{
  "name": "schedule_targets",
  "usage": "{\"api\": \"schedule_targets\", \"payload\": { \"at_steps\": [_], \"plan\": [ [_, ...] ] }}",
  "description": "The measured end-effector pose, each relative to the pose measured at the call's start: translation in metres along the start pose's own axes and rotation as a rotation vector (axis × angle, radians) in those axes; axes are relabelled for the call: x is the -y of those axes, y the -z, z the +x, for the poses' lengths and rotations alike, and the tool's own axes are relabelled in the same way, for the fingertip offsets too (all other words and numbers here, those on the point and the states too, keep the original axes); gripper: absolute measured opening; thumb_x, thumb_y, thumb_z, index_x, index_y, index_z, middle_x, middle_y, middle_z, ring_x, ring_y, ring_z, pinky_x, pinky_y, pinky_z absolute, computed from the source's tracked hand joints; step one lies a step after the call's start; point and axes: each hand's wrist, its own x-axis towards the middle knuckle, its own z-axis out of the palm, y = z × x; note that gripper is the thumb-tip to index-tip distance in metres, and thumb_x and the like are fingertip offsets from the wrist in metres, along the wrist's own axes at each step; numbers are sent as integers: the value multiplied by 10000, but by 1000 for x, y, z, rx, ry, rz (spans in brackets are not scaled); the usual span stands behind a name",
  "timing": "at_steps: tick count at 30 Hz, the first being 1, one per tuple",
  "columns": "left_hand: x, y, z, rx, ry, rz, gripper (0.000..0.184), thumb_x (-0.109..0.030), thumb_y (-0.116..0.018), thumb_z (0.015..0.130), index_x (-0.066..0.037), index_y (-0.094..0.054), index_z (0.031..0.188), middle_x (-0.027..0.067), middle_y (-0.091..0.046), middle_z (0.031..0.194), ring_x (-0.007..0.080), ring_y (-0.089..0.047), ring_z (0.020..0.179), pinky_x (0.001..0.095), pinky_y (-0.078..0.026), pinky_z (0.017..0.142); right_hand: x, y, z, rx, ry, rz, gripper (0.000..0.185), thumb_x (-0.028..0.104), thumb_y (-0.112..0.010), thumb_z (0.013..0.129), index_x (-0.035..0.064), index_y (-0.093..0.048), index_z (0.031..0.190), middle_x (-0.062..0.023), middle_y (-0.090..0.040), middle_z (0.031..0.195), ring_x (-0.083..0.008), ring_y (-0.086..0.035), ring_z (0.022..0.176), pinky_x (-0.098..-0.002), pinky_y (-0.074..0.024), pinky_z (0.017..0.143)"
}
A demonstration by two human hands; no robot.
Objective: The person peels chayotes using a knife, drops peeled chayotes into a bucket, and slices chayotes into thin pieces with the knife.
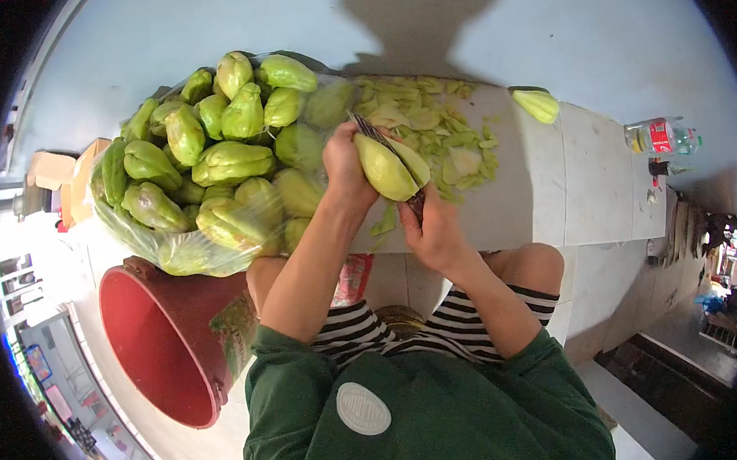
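A pale green peeled chayote (pixel 385 168) is in my left hand (pixel 348 167), whose fingers are wrapped round its left side. My right hand (pixel 436 231) grips the dark handle of a knife (pixel 378 137). The blade lies lengthwise through or against the chayote, with a pale piece showing on its right side. Green peelings (pixel 446 132) are spread on the tiled ledge just beyond my hands. To the left, a clear plastic bag (pixel 292 163) holds several green chayotes (pixel 234 163).
A red bucket (pixel 156 346) stands at the lower left, below the bag. One chayote (pixel 536 105) lies by the wall at the right. Farther right are a plastic bottle with a red label (pixel 660 136) and a small dark bottle (pixel 668 167). Cardboard (pixel 85 178) is at the far left.
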Motion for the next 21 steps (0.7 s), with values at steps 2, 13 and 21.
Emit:
{"api": "schedule_targets", "payload": {
  "at_steps": [2,13,21],
  "plan": [
    [3,8,7,35,-13,27,219,-246,-404,923,-51,-495,883,154,-567,776,342,-578,743,488,-497,702,1,2,0,11,-14,-25,296,93,-579,883,-75,-421,1069,-292,-607,771,-483,-599,742,-494,-473,584],
    [17,23,-15,356,-81,267,539,-445,-526,901,-26,-446,1230,116,-556,1179,257,-562,1057,455,-477,825,-24,27,11,-191,226,-618,257,115,-633,771,28,-528,988,-126,-583,811,-331,-617,713,-426,-505,598],
    [2,10,-27,254,-15,357,424,-132,-720,763,-8,-516,1113,102,-611,989,212,-622,877,361,-517,657,-15,29,27,-116,411,-868,143,159,-569,772,88,-537,892,-42,-568,788,-205,-616,776,-341,-487,630]
  ]
}}
